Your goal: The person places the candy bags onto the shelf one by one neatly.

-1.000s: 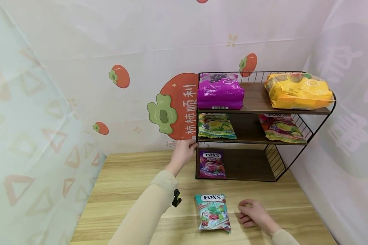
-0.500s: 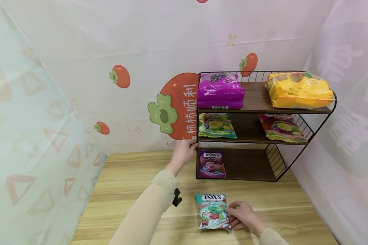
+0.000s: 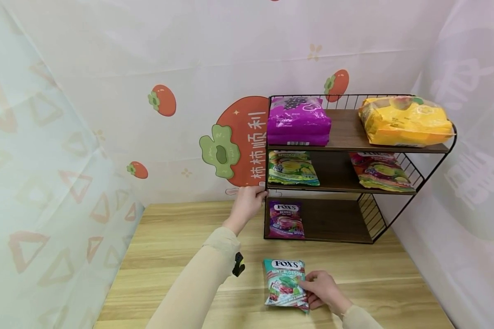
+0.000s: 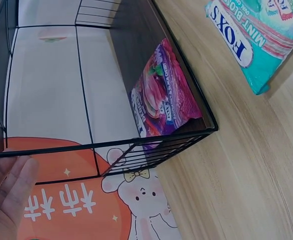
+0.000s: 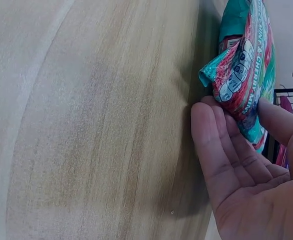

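My left hand (image 3: 248, 203) grips the left upright of a black wire rack with dark wooden shelves (image 3: 333, 219). In the left wrist view, fingers (image 4: 16, 180) of that hand curl around the rack's thin black bar. On the table in front of the rack is a teal FOX'S Mint Blossom candy bag (image 3: 286, 284). My right hand (image 3: 322, 290) pinches its right edge, thumb on top and fingers beneath, as the right wrist view shows. A purple FOX'S Berries candy bag (image 3: 286, 221) leans at the left of the bottom shelf.
The top shelf carries a purple pack (image 3: 298, 121) and a yellow pack (image 3: 405, 122). On the middle shelf are a green-yellow candy bag (image 3: 293, 168) and a red one (image 3: 382, 171). Printed cloth walls (image 3: 107, 55) enclose the wooden table (image 3: 177, 242).
My right hand has moved left from beside the Mint Blossom bag to its right edge and now pinches it. The left hand has kept its grip on the rack.
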`<state>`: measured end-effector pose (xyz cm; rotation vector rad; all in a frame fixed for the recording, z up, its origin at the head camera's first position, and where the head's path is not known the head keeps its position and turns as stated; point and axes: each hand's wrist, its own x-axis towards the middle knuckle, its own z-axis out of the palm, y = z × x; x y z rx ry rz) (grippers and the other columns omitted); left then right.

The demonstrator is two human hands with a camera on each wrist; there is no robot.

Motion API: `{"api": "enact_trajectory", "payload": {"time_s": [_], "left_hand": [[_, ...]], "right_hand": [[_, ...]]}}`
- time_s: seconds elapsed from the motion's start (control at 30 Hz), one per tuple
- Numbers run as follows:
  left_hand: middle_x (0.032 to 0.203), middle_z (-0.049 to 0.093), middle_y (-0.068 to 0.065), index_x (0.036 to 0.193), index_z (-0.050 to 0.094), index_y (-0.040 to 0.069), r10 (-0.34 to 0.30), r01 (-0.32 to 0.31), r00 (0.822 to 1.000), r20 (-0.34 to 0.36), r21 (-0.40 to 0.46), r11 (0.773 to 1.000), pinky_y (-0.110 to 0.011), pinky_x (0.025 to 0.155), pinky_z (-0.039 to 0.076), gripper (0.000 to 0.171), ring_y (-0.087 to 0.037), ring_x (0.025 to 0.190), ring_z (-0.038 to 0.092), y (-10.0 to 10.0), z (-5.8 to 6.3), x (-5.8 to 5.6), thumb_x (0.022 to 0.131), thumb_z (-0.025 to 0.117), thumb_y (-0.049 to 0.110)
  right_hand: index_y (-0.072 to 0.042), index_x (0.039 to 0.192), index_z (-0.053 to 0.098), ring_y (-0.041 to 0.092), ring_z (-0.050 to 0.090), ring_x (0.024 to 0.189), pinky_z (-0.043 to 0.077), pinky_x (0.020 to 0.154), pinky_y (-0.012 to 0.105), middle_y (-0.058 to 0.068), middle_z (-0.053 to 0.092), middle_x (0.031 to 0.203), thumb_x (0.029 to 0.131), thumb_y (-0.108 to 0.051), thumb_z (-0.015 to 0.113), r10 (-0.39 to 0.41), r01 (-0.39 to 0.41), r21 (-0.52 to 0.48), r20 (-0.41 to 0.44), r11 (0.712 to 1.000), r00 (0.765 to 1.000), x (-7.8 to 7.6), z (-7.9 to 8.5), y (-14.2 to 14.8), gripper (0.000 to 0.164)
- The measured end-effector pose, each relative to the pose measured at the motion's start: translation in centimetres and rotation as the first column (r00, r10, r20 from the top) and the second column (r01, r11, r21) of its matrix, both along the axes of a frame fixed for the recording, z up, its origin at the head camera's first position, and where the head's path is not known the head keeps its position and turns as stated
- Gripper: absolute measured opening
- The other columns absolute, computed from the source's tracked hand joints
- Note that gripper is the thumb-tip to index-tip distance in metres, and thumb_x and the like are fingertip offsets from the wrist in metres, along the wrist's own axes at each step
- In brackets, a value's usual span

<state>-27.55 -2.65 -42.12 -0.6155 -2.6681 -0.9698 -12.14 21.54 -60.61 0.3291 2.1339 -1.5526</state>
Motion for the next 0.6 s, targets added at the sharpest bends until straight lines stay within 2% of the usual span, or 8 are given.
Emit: {"api": "enact_trajectory", "payload": {"time_s": [0.3, 0.6], "left_hand": [[0.076, 0.074, -0.008, 0.096, 0.079, 0.008, 0.0, 0.0, 1.0, 0.006, 0.008, 1.0, -0.023, 0.054, 0.046, 0.018, -0.009, 0.058, 0.058, 0.1, -0.06, 0.08, 0.102, 0.063, 0.012], [0.074, 0.071, -0.004, 0.096, 0.079, 0.007, 0.001, -0.002, 1.0, 0.01, 0.019, 1.0, -0.023, 0.053, 0.045, 0.017, -0.009, 0.057, 0.056, 0.02, -0.19, -0.05, 0.102, 0.063, 0.013]], "right_hand": [[0.008, 0.104, 0.063, 0.012, 0.06, 0.049, 0.056, 0.047, 0.029, 0.01, 0.065, 0.065, 0.092, -0.018, 0.076, 0.001, 0.0, 0.024, -0.025, 1.0, 1.0, 0.01, 0.19, -0.37, 0.032], [0.006, 0.098, 0.06, 0.013, 0.063, 0.052, 0.058, 0.051, 0.032, 0.008, 0.064, 0.063, 0.094, -0.006, 0.069, 0.035, -0.037, -0.097, -0.019, 0.995, 0.999, 0.11, 0.15, -0.37, 0.016]]}}
